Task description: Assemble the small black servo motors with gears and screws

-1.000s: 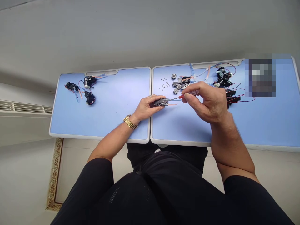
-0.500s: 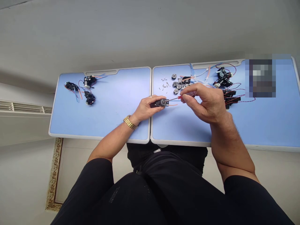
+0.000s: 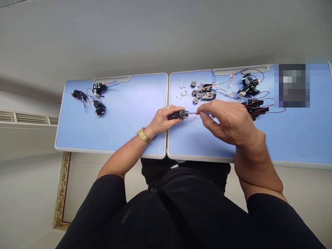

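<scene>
Black short-sleeved top, gold link watch (image 3: 144,135), ring (image 3: 168,107), small pale markings

No words or numbers can be read. White lettering (image 3: 174,166) is seen on the black clothing (image 3: 155,214), bodyward of the left hand (image 3: 164,119), and faint small print (image 3: 126,215) is carried farther down; both are too blurred to be made out.

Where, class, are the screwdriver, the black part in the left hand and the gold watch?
Screwdriver (image 3: 197,113): head view, on the red front of its handle.
Black part (image 3: 182,114): head view, on its round end.
Gold watch (image 3: 146,137): head view, on its band.
</scene>
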{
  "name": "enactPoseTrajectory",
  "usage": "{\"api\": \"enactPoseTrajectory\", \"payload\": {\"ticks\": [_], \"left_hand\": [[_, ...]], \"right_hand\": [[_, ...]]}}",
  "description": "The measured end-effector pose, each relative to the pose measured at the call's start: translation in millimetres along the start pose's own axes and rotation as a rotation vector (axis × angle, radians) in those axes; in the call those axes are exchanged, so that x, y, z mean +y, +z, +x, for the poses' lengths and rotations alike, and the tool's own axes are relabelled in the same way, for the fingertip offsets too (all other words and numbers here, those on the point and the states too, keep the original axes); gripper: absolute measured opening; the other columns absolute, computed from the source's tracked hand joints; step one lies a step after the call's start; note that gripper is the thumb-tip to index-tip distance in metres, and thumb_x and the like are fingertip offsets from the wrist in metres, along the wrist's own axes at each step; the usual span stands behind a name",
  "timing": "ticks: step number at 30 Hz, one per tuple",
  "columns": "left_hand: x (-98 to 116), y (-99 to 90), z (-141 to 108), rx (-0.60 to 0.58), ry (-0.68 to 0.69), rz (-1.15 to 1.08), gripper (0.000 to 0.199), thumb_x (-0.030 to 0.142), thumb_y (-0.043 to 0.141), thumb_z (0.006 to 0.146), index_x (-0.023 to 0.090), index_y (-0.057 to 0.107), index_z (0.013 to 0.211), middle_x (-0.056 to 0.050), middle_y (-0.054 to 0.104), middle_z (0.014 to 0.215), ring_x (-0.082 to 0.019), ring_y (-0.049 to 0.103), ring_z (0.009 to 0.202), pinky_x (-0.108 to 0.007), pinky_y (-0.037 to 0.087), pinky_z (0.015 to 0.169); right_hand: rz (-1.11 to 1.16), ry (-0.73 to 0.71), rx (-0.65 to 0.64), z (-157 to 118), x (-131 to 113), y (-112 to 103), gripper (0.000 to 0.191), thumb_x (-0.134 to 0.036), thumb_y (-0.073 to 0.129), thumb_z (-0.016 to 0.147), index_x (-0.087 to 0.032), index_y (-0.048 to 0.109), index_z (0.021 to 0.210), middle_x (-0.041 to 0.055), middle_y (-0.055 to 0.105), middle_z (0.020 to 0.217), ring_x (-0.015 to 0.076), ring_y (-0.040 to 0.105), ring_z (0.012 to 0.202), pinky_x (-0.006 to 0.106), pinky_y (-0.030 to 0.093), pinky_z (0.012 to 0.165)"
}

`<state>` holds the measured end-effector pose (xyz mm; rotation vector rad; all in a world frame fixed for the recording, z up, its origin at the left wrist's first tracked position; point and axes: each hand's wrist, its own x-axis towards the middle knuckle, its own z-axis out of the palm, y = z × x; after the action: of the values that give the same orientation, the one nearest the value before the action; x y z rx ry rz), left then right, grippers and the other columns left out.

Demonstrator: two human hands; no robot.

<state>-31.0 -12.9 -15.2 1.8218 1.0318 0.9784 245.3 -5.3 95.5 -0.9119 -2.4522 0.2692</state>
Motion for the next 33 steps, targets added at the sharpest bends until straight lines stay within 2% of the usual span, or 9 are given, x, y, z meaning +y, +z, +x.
{"api": "enactPoseTrajectory", "payload": {"ticks": [8,13,19,25,29,33], "left_hand": [[0,0.0,0,-0.017,-0.004,0.052,0.039,0.034,0.082,0.096,0.028,0.08,0.134,-0.007,0.083,0.121,-0.021,0.077,0.106,-0.041,0.06,0.102],[0,-1.5,2,-0.055,0.008,0.065,0.039,0.037,0.08,0.098,0.026,0.078,0.135,-0.008,0.083,0.123,-0.022,0.076,0.108,-0.042,0.059,0.104],[-1,-2.2,3,-0.08,0.061,0.094,0.037,0.03,0.077,0.098,0.029,0.077,0.135,-0.006,0.082,0.119,-0.022,0.074,0.106,-0.041,0.058,0.1],[-5,-0.6,3,-0.062,0.082,0.073,0.037,0.027,0.077,0.097,0.028,0.077,0.134,-0.007,0.082,0.12,-0.022,0.074,0.106,-0.041,0.058,0.1],[-6,0.9,3,-0.041,0.065,0.058,0.036,0.028,0.078,0.096,0.027,0.078,0.133,-0.007,0.083,0.122,-0.022,0.075,0.108,-0.041,0.058,0.101],[-6,1.4,3,-0.029,0.06,0.053,0.037,0.029,0.079,0.096,0.026,0.078,0.133,-0.007,0.082,0.124,-0.022,0.076,0.111,-0.04,0.058,0.103]], "right_hand": [[-0.026,-0.057,-0.133,2,-12,-11,0.029,-0.023,0.043,0.115,-0.022,0.07,0.104,0.0061,0.073,0.086,0.0214,0.064,0.077,0.036,0.044,0.072],[-0.042,-0.114,-0.212,8,-15,-20,0.029,-0.023,0.043,0.115,-0.023,0.07,0.103,0.0061,0.07,0.086,0.0213,0.062,0.08,0.035,0.043,0.073],[-0.209,-0.122,-0.348,8,-12,-34,0.031,-0.016,0.043,0.112,-0.023,0.072,0.105,0.0062,0.07,0.084,0.0202,0.057,0.072,0.036,0.034,0.064],[-0.293,-0.144,-0.444,14,-15,-30,0.028,-0.01,0.047,0.104,-0.023,0.064,0.085,0.0051,0.061,0.071,0.0183,0.044,0.06,0.039,0.022,0.06],[-0.34,-0.063,-0.461,19,-15,-24,0.03,-0.022,0.047,0.109,-0.023,0.063,0.084,0.0023,0.06,0.064,0.0157,0.034,0.051,0.039,0.018,0.06],[-0.393,0.035,-0.447,19,-14,-22,0.036,-0.039,0.048,0.113,-0.023,0.069,0.088,0.0006,0.056,0.056,0.0157,0.034,0.047,0.037,0.018,0.061]]}}
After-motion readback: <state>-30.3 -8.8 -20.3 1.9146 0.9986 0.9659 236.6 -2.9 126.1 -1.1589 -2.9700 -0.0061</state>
